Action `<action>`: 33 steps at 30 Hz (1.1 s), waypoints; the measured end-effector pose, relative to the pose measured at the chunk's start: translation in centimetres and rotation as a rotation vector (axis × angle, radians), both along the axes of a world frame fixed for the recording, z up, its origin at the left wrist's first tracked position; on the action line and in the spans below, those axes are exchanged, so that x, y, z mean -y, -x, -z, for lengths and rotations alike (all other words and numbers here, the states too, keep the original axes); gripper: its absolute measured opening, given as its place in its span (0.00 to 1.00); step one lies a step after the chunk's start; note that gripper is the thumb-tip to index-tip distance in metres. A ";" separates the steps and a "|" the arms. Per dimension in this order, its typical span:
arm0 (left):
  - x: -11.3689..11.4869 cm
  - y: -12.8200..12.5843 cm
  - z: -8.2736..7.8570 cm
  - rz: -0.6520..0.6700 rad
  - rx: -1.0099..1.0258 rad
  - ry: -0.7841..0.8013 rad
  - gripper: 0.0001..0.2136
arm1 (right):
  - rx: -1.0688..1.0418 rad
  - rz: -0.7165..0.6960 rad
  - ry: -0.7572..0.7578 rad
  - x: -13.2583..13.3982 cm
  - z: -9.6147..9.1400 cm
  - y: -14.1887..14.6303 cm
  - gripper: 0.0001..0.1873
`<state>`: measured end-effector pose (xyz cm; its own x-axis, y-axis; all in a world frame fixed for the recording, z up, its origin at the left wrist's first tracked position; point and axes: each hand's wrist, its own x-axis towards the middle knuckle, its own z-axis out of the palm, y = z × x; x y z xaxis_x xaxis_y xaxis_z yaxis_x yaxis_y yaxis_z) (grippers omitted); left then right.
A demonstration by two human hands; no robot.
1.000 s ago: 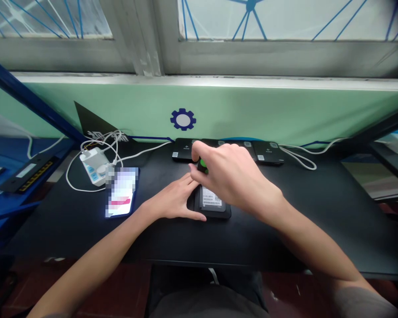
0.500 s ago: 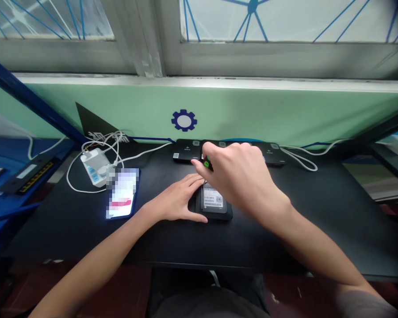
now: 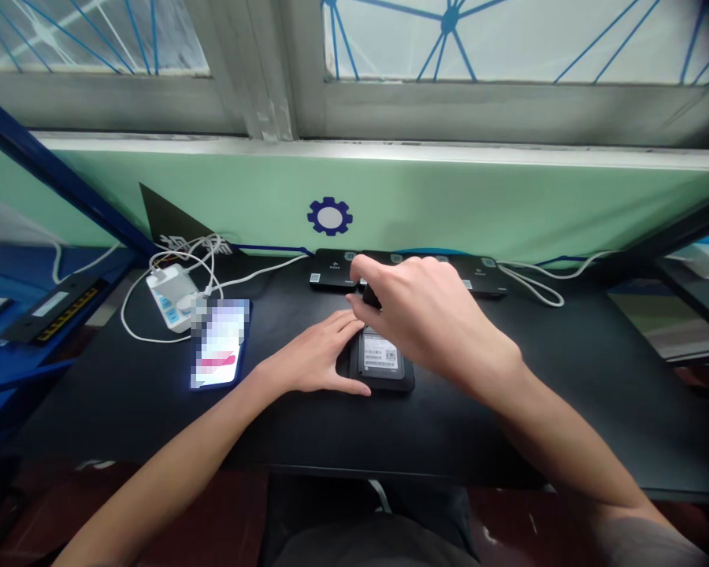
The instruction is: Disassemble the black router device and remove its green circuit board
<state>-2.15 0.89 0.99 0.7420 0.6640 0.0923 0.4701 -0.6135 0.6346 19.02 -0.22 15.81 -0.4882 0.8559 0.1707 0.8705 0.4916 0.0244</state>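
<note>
A black flat device (image 3: 395, 385) with a grey, white-labelled rectangular panel (image 3: 381, 358) lies on the black table. My left hand (image 3: 316, 354) rests along its left side, thumb at the near edge and fingers at the far left corner, holding it in place. Over the device's far end, my right hand (image 3: 431, 315) is closed around a screwdriver (image 3: 371, 297) with a dark handle. Its tip and most of its handle are hidden by the hand.
Several black boxes (image 3: 332, 270) stand along the wall at the back. To the left lie a lit phone (image 3: 221, 342) and a white power strip (image 3: 172, 298) with tangled white cables. Another white cable (image 3: 535, 291) loops at the back right.
My right hand has turned slightly at the fingers, and the green on the screwdriver handle no longer shows. My left hand and the device stay put. The view has shifted a little.
</note>
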 end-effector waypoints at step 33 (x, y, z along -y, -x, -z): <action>-0.1 0.1 0.5 -0.003 0.016 -0.037 0.53 | -0.189 -0.068 0.152 -0.5 -0.3 -1.4 0.12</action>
<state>-2.21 0.97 0.54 0.7381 0.6622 0.1291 0.4617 -0.6353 0.6190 20.43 0.30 16.10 -0.5174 0.8449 0.1359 0.8173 0.5349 -0.2142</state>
